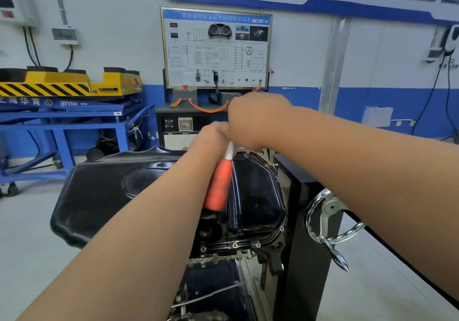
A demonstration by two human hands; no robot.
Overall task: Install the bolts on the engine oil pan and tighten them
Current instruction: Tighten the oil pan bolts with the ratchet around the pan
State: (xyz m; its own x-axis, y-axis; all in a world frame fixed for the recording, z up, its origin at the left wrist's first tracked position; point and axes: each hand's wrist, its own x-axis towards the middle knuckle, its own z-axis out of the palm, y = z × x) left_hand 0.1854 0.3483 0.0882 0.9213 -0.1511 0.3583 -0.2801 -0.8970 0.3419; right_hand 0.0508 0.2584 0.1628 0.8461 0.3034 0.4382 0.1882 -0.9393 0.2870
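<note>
Two hands, one tool, one oil pan, six bolt heads countable. The black oil pan [255, 196] sits just below frame centre on the upturned engine block [223, 241], which is clamped in a black engine stand [305, 246]. Bolts: three [234, 245] in the pan's flange along its 6 o'clock edge, one [281, 228] at the 4 o'clock corner, two [269, 163] near the 1 o'clock corner; the rest of the rim is hidden by arms. One wrench [218, 186] with an orange handle and a silver shaft lies over the pan's 10 o'clock side, handle toward the camera, and its shaft runs up toward 12 o'clock and disappears under the hands. The right hand [253, 119] comes in from 3 o'clock, back of hand up and fingers curled down in a fist over the shaft's far end, gripping it; blurred. The left hand [211, 134] comes in from 7 o'clock and butts against the right hand; its fingers are hidden, so whether it is closed or spread is unclear. The left wrist lies against the orange handle. One black drip tray [99, 191] is at 9 o'clock of the pan, with a round moulded recess in its floor; the left forearm crosses over it. One chrome handwheel [330, 216] is on the stand at 3 o'clock of the pan. Background: one wiring training board [216, 47] at 12 o'clock, and one blue lift table [62, 127] with a yellow striped top at 9 o'clock.
</note>
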